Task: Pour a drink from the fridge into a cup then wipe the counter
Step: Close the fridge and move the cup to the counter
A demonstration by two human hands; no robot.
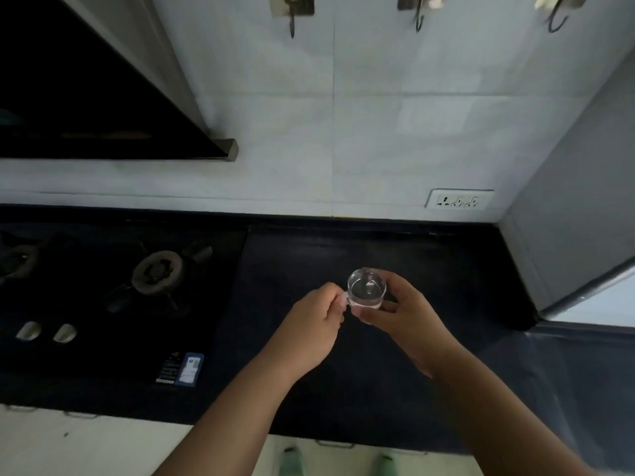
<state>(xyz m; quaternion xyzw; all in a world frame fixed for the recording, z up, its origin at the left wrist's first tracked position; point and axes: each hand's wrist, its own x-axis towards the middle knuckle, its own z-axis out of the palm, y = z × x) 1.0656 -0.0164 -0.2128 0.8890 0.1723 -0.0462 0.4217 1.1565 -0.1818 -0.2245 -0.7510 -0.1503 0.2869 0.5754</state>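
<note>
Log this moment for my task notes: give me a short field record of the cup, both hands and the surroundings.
cup: clear glass cup, upright over the dark counter; contents cannot be told
left hand: pinches the cup's handle
right hand: fingers curled round the cup's body
gas stove: to the left, burner unlit
wall socket: on the tiled wall behind

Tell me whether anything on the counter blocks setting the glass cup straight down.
Nothing visible does. Both hands hold the glass cup: the left hand pinches its handle, the right hand wraps its side. The dark counter around it looks bare; the burner sits well to the left.
</note>
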